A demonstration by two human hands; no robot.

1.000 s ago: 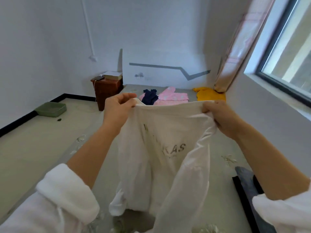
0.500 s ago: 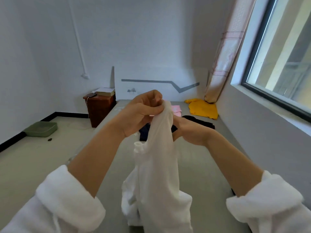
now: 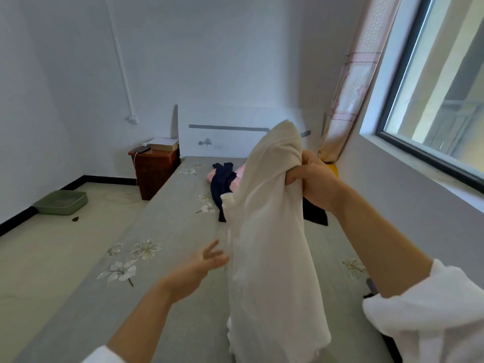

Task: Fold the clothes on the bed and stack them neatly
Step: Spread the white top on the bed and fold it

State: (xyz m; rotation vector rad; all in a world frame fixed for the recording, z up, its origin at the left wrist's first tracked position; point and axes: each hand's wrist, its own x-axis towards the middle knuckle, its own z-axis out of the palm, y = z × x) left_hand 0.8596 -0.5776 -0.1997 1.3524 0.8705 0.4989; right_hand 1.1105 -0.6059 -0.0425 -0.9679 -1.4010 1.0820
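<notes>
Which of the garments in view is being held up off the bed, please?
The white garment, gripped by the right hand; the navy and pink ones lie on the bed.

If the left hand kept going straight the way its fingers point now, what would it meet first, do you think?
Most likely the hanging white garment: the left hand is open, fingers aimed right at its edge, though depth is unclear.

Wooden nightstand (image 3: 157, 174) bearing book (image 3: 163, 144), perhaps phone; green tray (image 3: 61, 203) on floor; curtain (image 3: 351, 82).
</notes>
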